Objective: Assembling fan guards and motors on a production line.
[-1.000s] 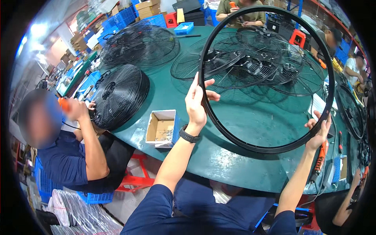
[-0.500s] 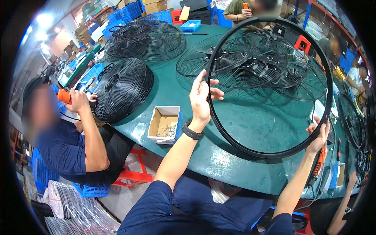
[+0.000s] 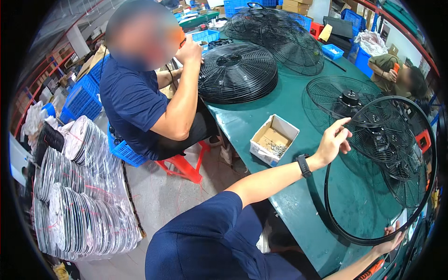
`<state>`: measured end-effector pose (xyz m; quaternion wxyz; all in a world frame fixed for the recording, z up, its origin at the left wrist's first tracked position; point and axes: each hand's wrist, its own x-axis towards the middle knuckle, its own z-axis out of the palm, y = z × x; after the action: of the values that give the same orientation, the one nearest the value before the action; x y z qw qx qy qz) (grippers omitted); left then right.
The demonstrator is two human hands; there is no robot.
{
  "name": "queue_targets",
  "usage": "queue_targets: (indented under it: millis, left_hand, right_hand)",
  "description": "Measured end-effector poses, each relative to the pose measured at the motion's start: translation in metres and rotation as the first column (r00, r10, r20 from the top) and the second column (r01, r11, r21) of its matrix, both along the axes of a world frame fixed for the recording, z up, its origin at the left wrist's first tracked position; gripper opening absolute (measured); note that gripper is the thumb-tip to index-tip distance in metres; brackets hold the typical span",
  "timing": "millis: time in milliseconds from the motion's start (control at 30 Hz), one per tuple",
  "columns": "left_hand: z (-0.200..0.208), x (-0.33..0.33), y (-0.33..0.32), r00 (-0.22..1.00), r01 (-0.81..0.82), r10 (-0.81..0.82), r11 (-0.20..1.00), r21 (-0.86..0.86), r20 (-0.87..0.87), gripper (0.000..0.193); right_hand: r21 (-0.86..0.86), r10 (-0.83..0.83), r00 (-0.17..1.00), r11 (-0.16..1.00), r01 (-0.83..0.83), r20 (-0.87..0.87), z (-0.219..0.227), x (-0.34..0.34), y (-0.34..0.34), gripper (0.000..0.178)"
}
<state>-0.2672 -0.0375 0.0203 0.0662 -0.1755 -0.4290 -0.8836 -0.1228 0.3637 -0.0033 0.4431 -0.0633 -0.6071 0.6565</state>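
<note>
A large black ring (image 3: 357, 241) stands tilted over the right part of the green table. My right hand (image 3: 392, 239) grips its lower right rim, fingers curled round the edge. At the ring's left side is my left hand (image 3: 333, 142), its fingers stretched and apart by the rim; whether the palm presses on it is hidden. Behind and through the ring show black wire fan guards with motors (image 3: 379, 140). Left of my left wrist, an open carton (image 3: 261, 148) holds small metal pieces. An orange-handled tool (image 3: 372, 269) lies near my right forearm.
A seated co-worker (image 3: 144, 100) on a red stool (image 3: 186, 167) holds an orange tool beside stacked fan guards (image 3: 238, 77). More wire guards (image 3: 275, 37) lie at the table's far side. Wrapped stacks of discs (image 3: 84, 219) stand on the left floor. Another person (image 3: 385, 70) works across the table.
My view has swung left, so the table and ring appear farther right. My right hand still holds the ring. The left hand stays near its left rim with fingers spread.
</note>
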Motion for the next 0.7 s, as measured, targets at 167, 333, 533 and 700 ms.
queue_targets:
  millis: [167, 333, 533, 700]
  left_hand:
    - [0.004, 0.003, -0.004, 1.000, -0.012, 0.012, 1.000, -0.010, 0.022, 0.043]
    - [0.005, 0.004, 0.005, 1.000, -0.029, 0.029, 0.997, -0.075, 0.000, 0.048]
    - [-0.004, 0.003, -0.003, 0.983, -0.103, 0.122, 0.985, -0.137, 0.135, 0.051]
    - [0.002, -0.006, -0.017, 0.987, -0.106, 0.131, 0.965, -0.241, 0.091, 0.045]
  right_hand:
    - [-0.005, -0.023, 1.000, 1.000, 0.023, 0.014, 0.002, -0.001, -0.008, 0.042]
    - [-0.025, -0.084, 0.996, 0.996, 0.085, 0.022, 0.007, 0.009, -0.010, 0.044]
    - [0.028, -0.099, 0.990, 0.995, 0.097, 0.104, 0.015, 0.013, -0.034, 0.050]
    - [-0.041, 0.056, 0.998, 0.998, -0.054, 0.029, 0.023, 0.004, -0.037, 0.054]
